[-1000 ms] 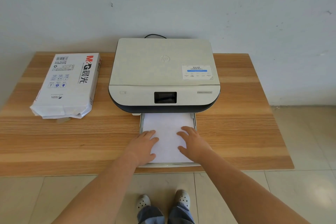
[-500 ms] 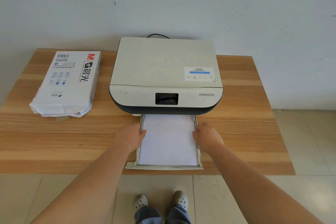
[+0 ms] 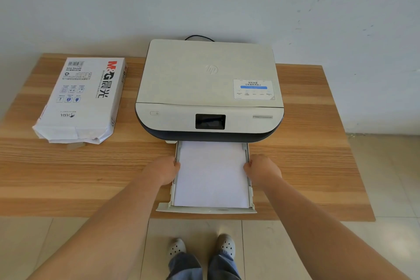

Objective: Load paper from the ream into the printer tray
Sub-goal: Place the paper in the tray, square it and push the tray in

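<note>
A white printer (image 3: 209, 88) sits at the middle back of the wooden table. Its paper tray (image 3: 205, 209) is pulled out toward me and holds a flat stack of white paper (image 3: 212, 175). My left hand (image 3: 164, 169) grips the tray's left side rail, fingers curled over the edge. On the right rail my right hand (image 3: 261, 168) holds the tray the same way. The opened paper ream (image 3: 84, 97), white with red and black print, lies on the table left of the printer, its near end torn open.
The wooden table (image 3: 318, 166) stands against a pale wall; its front edge lies just under the tray's lip. A black cable (image 3: 200, 37) loops behind the printer. Tiled floor and my shoes (image 3: 202, 246) show below the table.
A second ago both hands lay flat on the paper in the tray. They moved outward to the tray's sides and now grip the side rails.
</note>
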A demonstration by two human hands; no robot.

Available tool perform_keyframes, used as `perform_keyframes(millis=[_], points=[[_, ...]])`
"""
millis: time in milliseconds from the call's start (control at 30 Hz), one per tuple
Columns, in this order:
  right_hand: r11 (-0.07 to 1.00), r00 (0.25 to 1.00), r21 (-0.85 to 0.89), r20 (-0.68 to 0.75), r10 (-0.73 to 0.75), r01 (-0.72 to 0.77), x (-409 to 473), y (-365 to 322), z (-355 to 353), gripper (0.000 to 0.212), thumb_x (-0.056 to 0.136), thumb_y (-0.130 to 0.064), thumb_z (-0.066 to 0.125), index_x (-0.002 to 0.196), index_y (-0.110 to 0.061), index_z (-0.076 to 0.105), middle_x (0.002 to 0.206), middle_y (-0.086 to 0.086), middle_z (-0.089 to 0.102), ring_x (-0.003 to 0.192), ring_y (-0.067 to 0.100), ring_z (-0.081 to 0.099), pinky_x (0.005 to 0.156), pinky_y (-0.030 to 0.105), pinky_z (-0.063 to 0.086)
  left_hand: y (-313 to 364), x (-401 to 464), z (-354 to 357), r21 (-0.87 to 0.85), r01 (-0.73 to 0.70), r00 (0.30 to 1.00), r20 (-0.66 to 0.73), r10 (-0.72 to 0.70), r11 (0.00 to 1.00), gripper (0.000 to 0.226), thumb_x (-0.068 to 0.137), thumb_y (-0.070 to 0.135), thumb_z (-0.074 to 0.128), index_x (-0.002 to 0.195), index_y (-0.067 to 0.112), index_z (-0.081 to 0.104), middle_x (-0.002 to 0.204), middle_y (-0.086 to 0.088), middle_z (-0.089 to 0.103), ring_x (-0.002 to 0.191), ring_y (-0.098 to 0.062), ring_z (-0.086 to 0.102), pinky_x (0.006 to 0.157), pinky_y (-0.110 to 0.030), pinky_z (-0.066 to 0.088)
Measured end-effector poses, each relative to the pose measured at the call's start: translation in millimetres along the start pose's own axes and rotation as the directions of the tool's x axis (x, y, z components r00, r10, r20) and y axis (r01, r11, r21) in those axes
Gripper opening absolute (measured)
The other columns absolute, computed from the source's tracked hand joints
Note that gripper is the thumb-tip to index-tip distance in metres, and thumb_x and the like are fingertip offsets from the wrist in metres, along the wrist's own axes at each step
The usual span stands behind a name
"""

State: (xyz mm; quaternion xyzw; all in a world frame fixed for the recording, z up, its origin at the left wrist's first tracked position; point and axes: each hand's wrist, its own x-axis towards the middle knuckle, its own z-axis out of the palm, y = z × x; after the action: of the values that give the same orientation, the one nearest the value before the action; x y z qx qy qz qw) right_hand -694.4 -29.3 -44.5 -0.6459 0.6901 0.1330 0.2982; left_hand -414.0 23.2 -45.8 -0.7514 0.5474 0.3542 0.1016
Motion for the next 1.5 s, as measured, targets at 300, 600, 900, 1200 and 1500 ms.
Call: perform_keyframes(millis=[300, 600, 900, 1200, 1500], points=[[0.999, 0.998, -0.032, 0.054, -0.009, 0.011, 4, -2, -1, 0.018, 0.088, -0.024, 0.039, 0.088, -0.019, 0.056, 0.077, -0.001, 0.057, 0.075, 0.023, 0.059, 0.062, 0.03, 0.047, 0, 7, 1, -0.012, -0.004, 1.0, 0.002, 0.004, 1.0, 0.025, 0.1, 0.029, 0.037, 0.1, 0.015, 0.057, 0.09, -0.001, 0.059, 0.08, -0.014, 0.055, 0.068, -0.027, 0.042], [0.999, 0.999, -0.051, 0.046, -0.003, 0.005, 5, -4, -2, 0.018, 0.088, -0.024, 0.039, 0.087, -0.02, 0.056, 0.078, -0.002, 0.057, 0.075, 0.023, 0.059, 0.06, 0.028, 0.044, 3, 9, -1, -0.004, -0.009, 1.0, 0.008, 0.009, 1.0, 0.021, 0.099, 0.026, 0.04, 0.092, 0.016, 0.056, 0.087, -0.002, 0.058, 0.076, -0.012, 0.054, 0.066, -0.025, 0.043], [0.998, 0.999, -0.057, 0.045, 0.0, 0.003, 5, -6, -3, 0.017, 0.089, -0.024, 0.038, 0.088, -0.021, 0.055, 0.082, 0.0, 0.059, 0.077, 0.023, 0.059, 0.061, 0.029, 0.044, 5, 11, 0, 0.006, -0.004, 1.0, -0.008, 0.004, 1.0, 0.022, 0.099, 0.027, 0.04, 0.094, 0.014, 0.057, 0.084, -0.001, 0.057, 0.078, -0.014, 0.055, 0.068, -0.025, 0.044], [0.999, 0.999, -0.05, 0.045, 0.016, -0.014, 5, -8, -1, 0.023, 0.088, -0.024, 0.038, 0.095, -0.016, 0.058, 0.083, 0.001, 0.06, 0.075, 0.023, 0.06, 0.058, 0.027, 0.044, 7, 13, 0, 0.051, -0.012, 1.0, -0.007, 0.012, 0.999, 0.025, 0.098, 0.028, 0.037, 0.098, 0.013, 0.058, 0.093, -0.004, 0.06, 0.084, -0.016, 0.057, 0.068, -0.026, 0.043], [0.999, 0.999, -0.043, 0.042, 0.023, -0.021, 5, -9, 0, 0.019, 0.089, -0.023, 0.038, 0.094, -0.017, 0.056, 0.076, -0.002, 0.054, 0.074, 0.021, 0.058, 0.059, 0.028, 0.044, 8, 15, 4, 0.03, -0.011, 1.0, -0.025, 0.012, 0.999, 0.029, 0.098, 0.027, 0.037, 0.109, 0.011, 0.058, 0.095, -0.004, 0.059, 0.089, -0.019, 0.058, 0.072, -0.027, 0.044]])
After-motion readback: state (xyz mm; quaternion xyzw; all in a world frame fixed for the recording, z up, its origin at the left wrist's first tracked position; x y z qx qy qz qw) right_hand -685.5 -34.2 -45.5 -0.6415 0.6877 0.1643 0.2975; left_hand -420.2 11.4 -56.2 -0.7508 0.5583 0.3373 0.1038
